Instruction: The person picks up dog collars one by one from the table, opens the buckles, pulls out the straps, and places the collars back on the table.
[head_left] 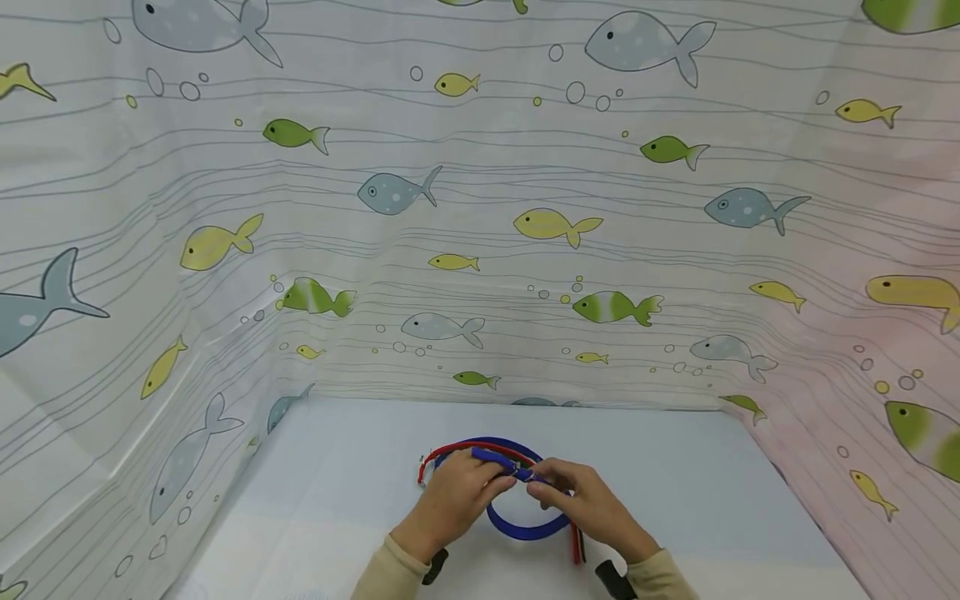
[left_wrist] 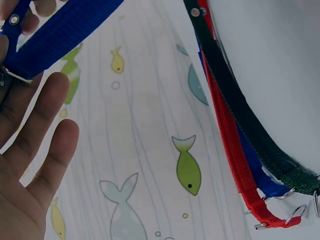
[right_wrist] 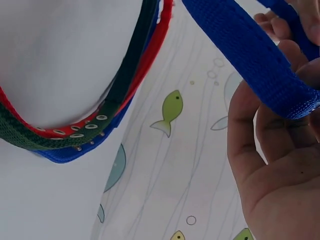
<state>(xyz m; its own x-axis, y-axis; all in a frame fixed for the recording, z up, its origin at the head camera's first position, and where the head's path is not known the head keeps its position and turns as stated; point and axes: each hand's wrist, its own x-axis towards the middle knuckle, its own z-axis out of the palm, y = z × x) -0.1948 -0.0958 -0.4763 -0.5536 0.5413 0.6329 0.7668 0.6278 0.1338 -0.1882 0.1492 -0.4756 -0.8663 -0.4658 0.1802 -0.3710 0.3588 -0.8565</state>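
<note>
Both hands hold a blue collar (left_wrist: pixel 65 40) up above the white table, its webbing bent into a loop. My left hand (head_left: pixel 457 492) pinches it by its metal buckle (left_wrist: pixel 19 76), beside a strap part with an eyelet. The right hand (head_left: pixel 581 496) grips the strap close to the left fingertips; in the right wrist view the blue webbing crosses in front of its fingers. Beyond the hands lie a red collar (left_wrist: pixel 225 135), a dark green collar (left_wrist: pixel 220 72) and another blue collar (left_wrist: pixel 252 160), bundled together in a curve with metal rings and eyelets.
The white table (head_left: pixel 337 467) meets fish-printed sheeting (head_left: pixel 480 308) at the back and both sides. Red and dark strap ends (head_left: pixel 577 543) lie near the right wrist. A dark band (head_left: pixel 615 579) shows at the right sleeve.
</note>
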